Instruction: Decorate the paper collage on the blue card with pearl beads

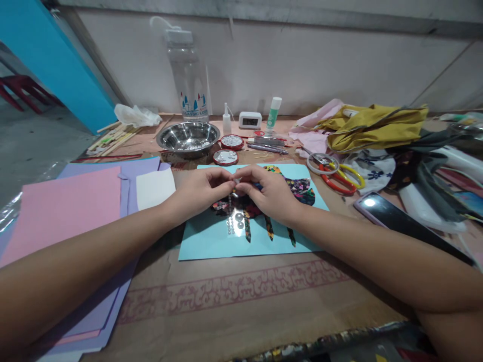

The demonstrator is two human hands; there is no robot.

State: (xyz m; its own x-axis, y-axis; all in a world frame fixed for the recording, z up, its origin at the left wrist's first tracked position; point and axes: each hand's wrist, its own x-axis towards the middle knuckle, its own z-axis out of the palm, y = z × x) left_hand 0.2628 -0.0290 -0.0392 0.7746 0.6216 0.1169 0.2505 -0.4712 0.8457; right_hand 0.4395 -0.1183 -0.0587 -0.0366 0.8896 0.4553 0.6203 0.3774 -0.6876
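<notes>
A clear sheet of round, shiny stick-on gems (pixel 237 223) hangs from the fingertips of both my hands. My left hand (pixel 198 188) pinches its top edge between thumb and fingers. Right beside it my right hand (pixel 273 196) is closed on the same edge, the fingertips meeting. Below them lies light-blue paper (pixel 206 246) bearing a dark, multicoloured patterned cut-out (pixel 302 188), with narrow pointed strips running down toward me. The hands and the gem sheet hide part of the cut-out.
Pink paper (pixel 71 211) and purple sheets lie left. Behind are a steel bowl (pixel 187 138), two red-rimmed lids of small pieces (pixel 225 157), pens (pixel 267 148), a glue stick (pixel 273 113), a small clock (pixel 250 120) and a water bottle (pixel 188 75). Scissors (pixel 339 183) and a phone (pixel 400 221) lie right.
</notes>
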